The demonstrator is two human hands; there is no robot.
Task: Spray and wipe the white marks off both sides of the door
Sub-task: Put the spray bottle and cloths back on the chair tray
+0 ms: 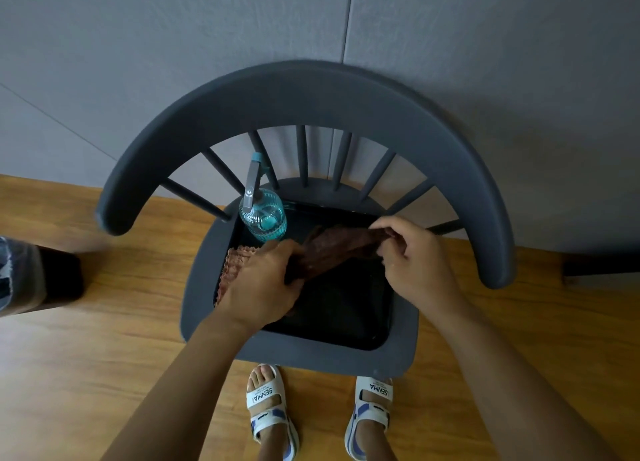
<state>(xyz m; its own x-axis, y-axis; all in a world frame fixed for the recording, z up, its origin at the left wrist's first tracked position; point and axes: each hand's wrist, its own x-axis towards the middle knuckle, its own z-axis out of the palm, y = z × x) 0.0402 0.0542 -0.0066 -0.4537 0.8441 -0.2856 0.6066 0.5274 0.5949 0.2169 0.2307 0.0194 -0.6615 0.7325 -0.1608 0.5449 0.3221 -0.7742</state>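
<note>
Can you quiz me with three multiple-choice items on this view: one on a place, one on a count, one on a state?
1. Where does the spray bottle stand?
A. On the floor
B. On the tray, at its far left corner
C. In the left hand

2. How many cloths are in view?
A. One
B. Two
C. Four

3. What are the hands doing?
A. Both hold the brown cloth
B. Both hang idle
C. One squeezes the bottle's trigger

Answers:
1 B: the bottle stands upright on the black tray that lies on the chair seat.
2 B: the brown cloth is held up, and a pink cloth lies on the tray's left edge.
3 A: the left hand and right hand each grip one end of the brown cloth.
</note>
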